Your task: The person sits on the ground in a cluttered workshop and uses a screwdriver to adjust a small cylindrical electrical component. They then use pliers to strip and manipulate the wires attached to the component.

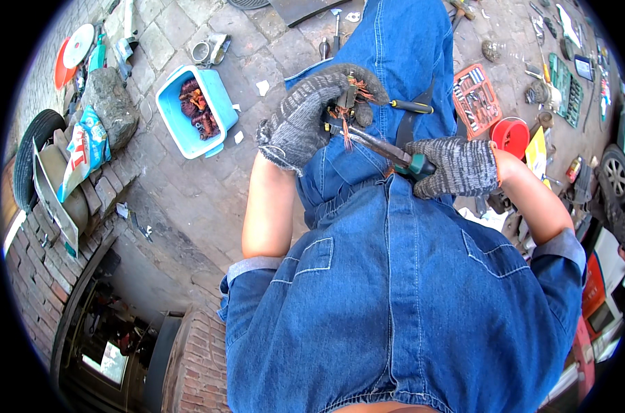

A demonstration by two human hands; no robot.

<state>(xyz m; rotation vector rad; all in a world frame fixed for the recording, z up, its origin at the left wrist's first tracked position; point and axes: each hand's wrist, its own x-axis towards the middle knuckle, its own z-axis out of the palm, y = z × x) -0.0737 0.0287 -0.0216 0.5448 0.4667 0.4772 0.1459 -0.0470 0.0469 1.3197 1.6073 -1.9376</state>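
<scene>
Two grey knit gloves cover my hands above my lap. My left hand point(305, 113) is curled tight around a small dark metal part with copper wire strands point(348, 103) sticking out of it, fingers pressed closed over its top, held in the air above my denim overalls point(395, 275). My right hand point(457, 167) is clenched around the green handles of a pair of long-nose pliers point(374, 143), whose dark jaws reach up and left to the wound part and meet the reddish wire just beneath my left fingers; I cannot tell whether the tips are biting a strand. A screwdriver with a black and yellow handle point(410, 107) lies on my thigh just beyond the pliers. On the paving to my left sits a light blue plastic tub point(173, 113) holding coils of copper winding. To my right lie a red socket set case point(476, 100) and a red round container point(510, 135), well apart from my hands.
</scene>
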